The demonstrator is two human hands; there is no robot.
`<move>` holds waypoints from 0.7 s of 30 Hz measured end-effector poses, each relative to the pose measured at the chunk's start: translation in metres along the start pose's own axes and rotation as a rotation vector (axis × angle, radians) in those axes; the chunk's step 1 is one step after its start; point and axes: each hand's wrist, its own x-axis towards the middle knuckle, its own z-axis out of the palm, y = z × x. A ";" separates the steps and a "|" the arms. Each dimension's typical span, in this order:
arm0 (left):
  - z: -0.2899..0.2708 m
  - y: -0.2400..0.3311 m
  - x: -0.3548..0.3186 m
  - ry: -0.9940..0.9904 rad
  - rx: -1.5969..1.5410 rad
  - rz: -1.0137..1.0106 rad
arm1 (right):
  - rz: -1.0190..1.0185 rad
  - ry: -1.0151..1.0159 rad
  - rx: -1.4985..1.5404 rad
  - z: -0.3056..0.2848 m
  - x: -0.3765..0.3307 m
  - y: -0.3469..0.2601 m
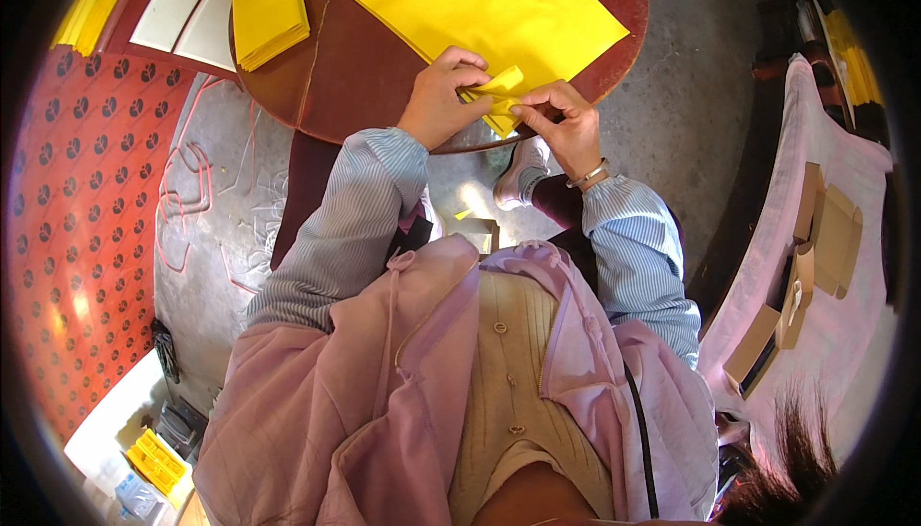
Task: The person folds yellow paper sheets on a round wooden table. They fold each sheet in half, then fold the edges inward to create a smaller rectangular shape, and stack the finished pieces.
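Note:
Both hands meet at the near edge of a round brown table (355, 84), working on a small folded piece of yellow material (504, 104). My left hand (445, 94) grips its left side, thumb and fingers bent round it. From the right, my right hand (564, 123) pinches the piece between thumb and forefinger; a bracelet circles that wrist. Just beyond the hands lies a wide, flat yellow sheet or stack of sheets (499, 8). I cannot tell whether the folded piece is joined to it. Farther left on the table sits a neat stack of folded yellow pieces (269, 8).
A pink-covered surface (777, 219) on the right bears opened cardboard boxes (835, 243). At the left, a red patterned sheet (91, 209) adjoins a floor with a loose reddish cord (201, 166). Yellow items (156, 464) sit at lower left. My shoe (523, 173) shows below the table.

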 end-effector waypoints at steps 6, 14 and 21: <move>0.007 -0.001 0.005 0.060 0.014 -0.044 | -0.068 0.032 -0.073 -0.001 -0.002 -0.006; 0.003 -0.005 0.005 0.018 -0.002 -0.026 | -0.063 0.030 -0.007 -0.001 -0.002 -0.005; -0.003 -0.003 0.003 -0.013 -0.066 -0.023 | -0.022 0.012 -0.014 -0.001 -0.001 -0.004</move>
